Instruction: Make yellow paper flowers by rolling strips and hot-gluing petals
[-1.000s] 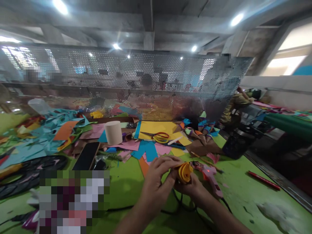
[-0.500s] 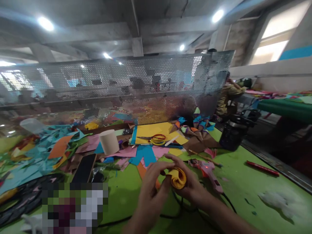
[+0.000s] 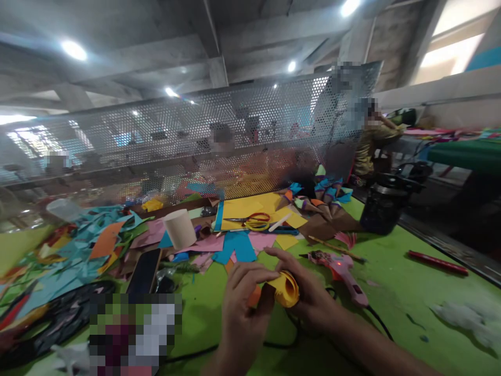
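Observation:
A yellow rolled paper (image 3: 287, 290) is held between both hands above the green tabletop, its spiral open end tilted towards me. My left hand (image 3: 247, 300) closes on the roll's left side, with fingertips along its upper edge. My right hand (image 3: 307, 292) wraps the right side, its index finger extended upward and left behind the roll. Just right of my right hand lies a pink glue gun (image 3: 344, 274) with a small red light and a black cord. Blue paper strips (image 3: 235, 247) lie beyond my hands, and an orange paper piece (image 3: 254, 296) shows behind my left hand.
Scissors (image 3: 256, 221) rest on yellow sheets. A paper tube (image 3: 179, 230) stands at left, near a phone (image 3: 144, 274) and heaped turquoise scraps (image 3: 84, 245). A black bottle (image 3: 379, 206), red pen (image 3: 437, 262) and paper cones (image 3: 323, 203) are at right. A perforated metal screen (image 3: 176, 141) rises behind.
The yellow roll has turned slightly in my hands, and its open end now looks narrower. My left fingers have shifted over its upper edge. My view has tilted a little.

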`<state>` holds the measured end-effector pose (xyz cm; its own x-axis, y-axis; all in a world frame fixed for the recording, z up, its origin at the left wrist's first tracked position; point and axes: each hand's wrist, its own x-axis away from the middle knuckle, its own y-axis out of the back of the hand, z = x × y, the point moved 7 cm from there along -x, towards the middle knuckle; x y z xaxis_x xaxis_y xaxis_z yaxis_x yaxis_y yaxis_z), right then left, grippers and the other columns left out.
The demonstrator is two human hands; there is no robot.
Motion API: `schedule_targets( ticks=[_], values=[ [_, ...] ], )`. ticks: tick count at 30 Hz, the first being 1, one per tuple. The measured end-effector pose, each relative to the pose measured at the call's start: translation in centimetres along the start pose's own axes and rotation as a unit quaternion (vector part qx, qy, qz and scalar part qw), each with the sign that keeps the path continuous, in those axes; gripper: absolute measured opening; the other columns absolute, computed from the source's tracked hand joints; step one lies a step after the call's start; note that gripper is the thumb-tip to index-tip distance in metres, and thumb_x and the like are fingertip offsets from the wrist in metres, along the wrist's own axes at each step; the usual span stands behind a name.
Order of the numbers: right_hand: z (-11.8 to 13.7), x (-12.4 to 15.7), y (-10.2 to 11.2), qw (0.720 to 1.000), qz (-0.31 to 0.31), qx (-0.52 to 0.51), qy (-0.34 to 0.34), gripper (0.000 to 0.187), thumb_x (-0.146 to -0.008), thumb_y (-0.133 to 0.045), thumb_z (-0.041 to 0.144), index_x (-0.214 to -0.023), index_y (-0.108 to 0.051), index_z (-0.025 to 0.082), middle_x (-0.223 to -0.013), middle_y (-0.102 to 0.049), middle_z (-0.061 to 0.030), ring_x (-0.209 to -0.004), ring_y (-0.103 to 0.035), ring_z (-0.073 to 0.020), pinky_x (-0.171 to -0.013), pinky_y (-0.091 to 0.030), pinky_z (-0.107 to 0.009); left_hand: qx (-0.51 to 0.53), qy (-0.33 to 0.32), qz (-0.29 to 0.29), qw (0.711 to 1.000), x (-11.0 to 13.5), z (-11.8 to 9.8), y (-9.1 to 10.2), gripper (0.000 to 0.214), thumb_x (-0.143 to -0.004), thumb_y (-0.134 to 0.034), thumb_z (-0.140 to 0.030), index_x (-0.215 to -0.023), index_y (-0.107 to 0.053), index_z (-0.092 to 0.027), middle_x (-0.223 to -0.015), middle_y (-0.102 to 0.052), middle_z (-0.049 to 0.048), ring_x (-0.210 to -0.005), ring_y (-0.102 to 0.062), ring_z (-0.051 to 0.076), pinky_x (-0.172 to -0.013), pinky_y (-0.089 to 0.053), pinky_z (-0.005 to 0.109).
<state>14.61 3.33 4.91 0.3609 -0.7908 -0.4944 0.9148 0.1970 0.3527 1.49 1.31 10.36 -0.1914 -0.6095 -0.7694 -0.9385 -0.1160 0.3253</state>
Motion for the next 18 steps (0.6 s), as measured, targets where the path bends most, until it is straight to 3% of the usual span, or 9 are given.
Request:
schedule_targets(
  ticks=[11,18],
  values=[
    [0.3,0.1,-0.1,0.999,-0.004,-0.03,-0.022,0.064,-0.085,-0.056,0.022,-0.144,-0.035,0.027,-0.096,-0.058,-0.0036,-0.087,-0.06,-0.0232,-0.079,-0.048,-0.034,0.012,0.03,0.009,0.999,-0.1,0.5,-0.4,0.02,-0.084,-0.061,-0.007,-0.094,-0.068,-0.023,-0.089,-0.066,0.0023,-0.085,-0.063,0.015,-0.078,-0.05,0.025],
    [-0.5,0.2,-0.6,0.996,0.012,-0.074,-0.039,0.062,-0.086,-0.056,0.025,-0.144,-0.035,0.028,-0.11,-0.059,-0.0069,-0.111,-0.056,-0.0284,-0.095,-0.045,-0.039,0.017,0.056,0.067,0.996,-0.1,0.5,-1.1,0.018,-0.087,-0.055,-0.009,-0.093,-0.067,-0.021,-0.092,-0.065,0.0044,-0.089,-0.062,0.017,-0.08,-0.048,0.027]
  ],
)
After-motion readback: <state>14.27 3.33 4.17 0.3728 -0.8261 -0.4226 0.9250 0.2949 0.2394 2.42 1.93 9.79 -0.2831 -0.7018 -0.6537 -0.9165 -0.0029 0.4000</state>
